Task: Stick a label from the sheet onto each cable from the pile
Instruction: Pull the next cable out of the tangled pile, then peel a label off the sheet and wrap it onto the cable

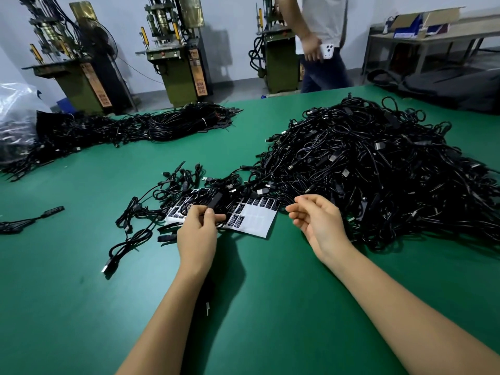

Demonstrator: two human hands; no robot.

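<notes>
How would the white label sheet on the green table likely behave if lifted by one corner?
The thin white label sheet lies flat, so it would probably bend limply. It looks light. Black cables lying across it might drag or shift.

You have one view, from the camera on your head, looking forward and down across the green table. Your forearms reach in from the bottom edge, close up; the machines stand far behind.

Open passage: bare green table mat near the wearer and far left. Obstructions: large tangled pile of black cables right; smaller loose black cables left-centre, apparently overlapping the white label sheet.
</notes>
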